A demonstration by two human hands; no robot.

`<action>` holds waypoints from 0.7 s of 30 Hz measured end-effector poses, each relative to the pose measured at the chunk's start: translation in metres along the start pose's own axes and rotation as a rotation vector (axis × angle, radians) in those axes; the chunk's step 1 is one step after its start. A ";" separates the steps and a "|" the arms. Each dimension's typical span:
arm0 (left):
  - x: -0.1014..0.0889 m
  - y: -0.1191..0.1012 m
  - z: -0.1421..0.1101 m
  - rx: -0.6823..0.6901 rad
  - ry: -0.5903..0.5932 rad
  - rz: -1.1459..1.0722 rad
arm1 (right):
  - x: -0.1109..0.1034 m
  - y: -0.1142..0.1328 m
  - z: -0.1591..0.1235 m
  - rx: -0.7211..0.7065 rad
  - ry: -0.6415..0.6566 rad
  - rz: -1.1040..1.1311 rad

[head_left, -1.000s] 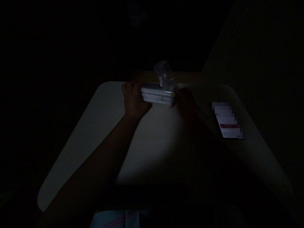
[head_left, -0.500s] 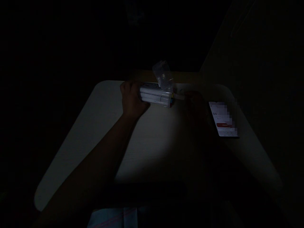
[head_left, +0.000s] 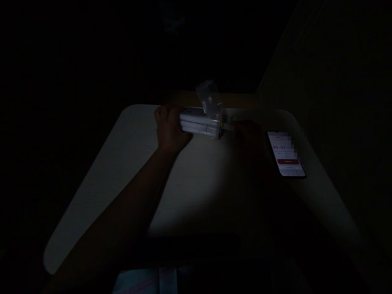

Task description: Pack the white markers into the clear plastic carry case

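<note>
A clear plastic case of white markers [head_left: 199, 124] lies on its side near the table's far edge, its lid [head_left: 209, 96] flipped up. My left hand [head_left: 171, 128] is wrapped round the closed end. Coloured marker ends, yellow, blue and red, show at the opening on the right. One marker [head_left: 228, 127] sticks partly out of that opening, and the fingers of my right hand [head_left: 248, 132] are closed on its outer end. Deep shadow hides most of the right hand.
A lit phone [head_left: 286, 155] with a timer on its screen lies right of my right hand. The pale table [head_left: 190, 183] has rounded corners. Light blue cloth with pink lines [head_left: 143, 281] shows at the bottom edge. Surroundings are nearly black.
My right hand has moved slightly left, and less of the marker sticks out of the case. The left hand keeps its hold on the case.
</note>
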State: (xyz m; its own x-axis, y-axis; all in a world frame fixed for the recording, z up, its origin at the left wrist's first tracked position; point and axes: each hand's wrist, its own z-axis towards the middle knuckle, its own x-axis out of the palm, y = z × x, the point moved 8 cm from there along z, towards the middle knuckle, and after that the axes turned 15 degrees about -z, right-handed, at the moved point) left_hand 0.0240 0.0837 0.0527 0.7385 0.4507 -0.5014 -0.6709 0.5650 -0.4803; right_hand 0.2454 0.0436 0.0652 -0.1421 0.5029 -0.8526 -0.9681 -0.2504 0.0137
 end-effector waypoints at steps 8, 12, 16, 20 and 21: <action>0.000 0.001 0.000 -0.012 -0.001 0.016 | 0.012 0.027 0.004 -0.123 0.083 0.001; 0.000 0.001 0.000 -0.012 -0.001 0.014 | 0.019 0.023 0.002 -0.116 0.179 -0.064; 0.000 0.001 0.000 -0.027 -0.005 0.005 | 0.014 0.007 -0.002 -0.082 0.267 -0.196; 0.001 0.002 0.000 -0.038 0.005 -0.001 | 0.004 -0.025 -0.010 0.025 0.295 -0.229; 0.001 0.002 0.000 -0.035 0.008 -0.001 | 0.001 -0.036 -0.013 0.055 0.285 -0.229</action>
State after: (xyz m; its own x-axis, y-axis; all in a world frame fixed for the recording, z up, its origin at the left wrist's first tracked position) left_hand 0.0233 0.0852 0.0508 0.7388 0.4446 -0.5065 -0.6722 0.5410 -0.5054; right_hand 0.2827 0.0424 0.0572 0.1347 0.2886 -0.9479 -0.9789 -0.1093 -0.1724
